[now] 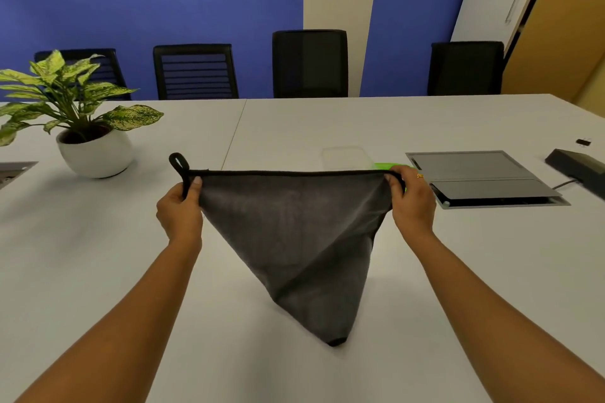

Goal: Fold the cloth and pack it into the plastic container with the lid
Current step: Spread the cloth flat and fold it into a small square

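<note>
Dark grey cloth (291, 226) with black edging, a seemingly clear container (345, 157), green lid (384, 166), white table (98, 255)

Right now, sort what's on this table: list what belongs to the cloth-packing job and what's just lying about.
Job: grey cloth, gripped at its top corners by left hand and right hand; clear plastic container; green lid, mostly hidden behind the cloth.
Lying about: potted plant; grey cable hatch; black box; binder clip.
</note>
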